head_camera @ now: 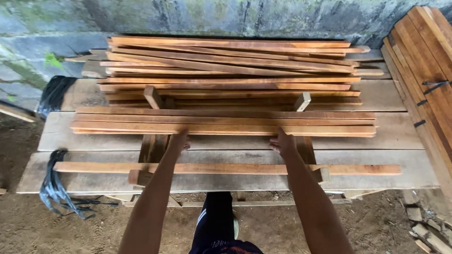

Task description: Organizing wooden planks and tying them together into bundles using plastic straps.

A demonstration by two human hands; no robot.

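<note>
Reddish rough-sawn slats (223, 123), flat, long; left hand (179, 142), right hand (282, 142) pressing edge.

An outdoor woodworking yard: a rough plank tabletop (395, 136) stands on bare dirt ground (376, 226) against a mossy grey concrete wall (188, 16) (damp-stained), piled with long reddish-brown sawn wooden slats (226, 70), with strapped bundles of reddish planks (426, 66) beyond its right edge.

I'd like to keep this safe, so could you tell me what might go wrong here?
Both hands, left and right, press the edge of the near slat stack; rough wood could give splinters. Pushed unevenly, the slats might skew or slide off their cross supports. The loose pile behind lies crooked and could shift if bumped.
</note>
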